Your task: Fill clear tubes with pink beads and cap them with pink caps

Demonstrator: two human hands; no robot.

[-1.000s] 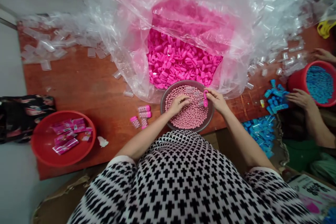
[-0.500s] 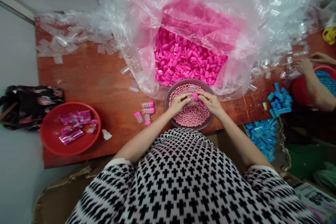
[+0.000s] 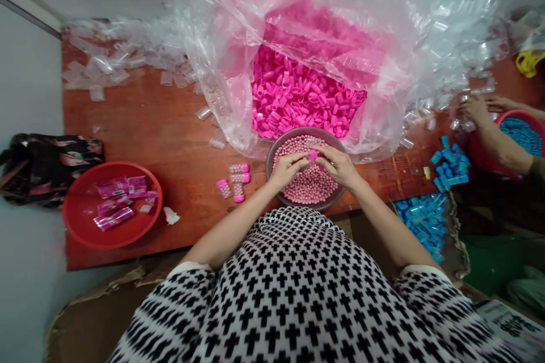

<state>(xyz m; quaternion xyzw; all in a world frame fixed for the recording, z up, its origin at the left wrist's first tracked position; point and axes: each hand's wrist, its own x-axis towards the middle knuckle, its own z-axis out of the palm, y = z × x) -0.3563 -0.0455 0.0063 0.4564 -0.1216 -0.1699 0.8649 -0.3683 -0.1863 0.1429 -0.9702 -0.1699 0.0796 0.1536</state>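
Over a dark bowl (image 3: 269,173) of round pink beads (image 3: 309,188), my two hands meet. My left hand (image 3: 288,169) is closed, pinching a small clear container that its fingers largely hide. My right hand (image 3: 339,167) is closed on a bright pink cap (image 3: 314,154), which sits at the container's end; whether it is fully seated I cannot tell. More pink shows under the right fingers, apparently a second cap. A clear container (image 3: 314,142) lies on the beads. Left of the bowl are several bead-filled, pink-capped containers (image 3: 239,177).
Behind the bowl, a large plastic bag (image 3: 221,85) spills pink caps (image 3: 298,96). Clear containers (image 3: 102,65) cover the table's back. A red basin (image 3: 72,224) with pink packets stands left. Blue pieces (image 3: 452,164) lie right, near another person's hands (image 3: 477,110) and a red bucket (image 3: 479,150).
The right hand has shifted slightly left, bringing the pink cap closer to my left fingers. The other person's hands at the right have moved a little to the left.
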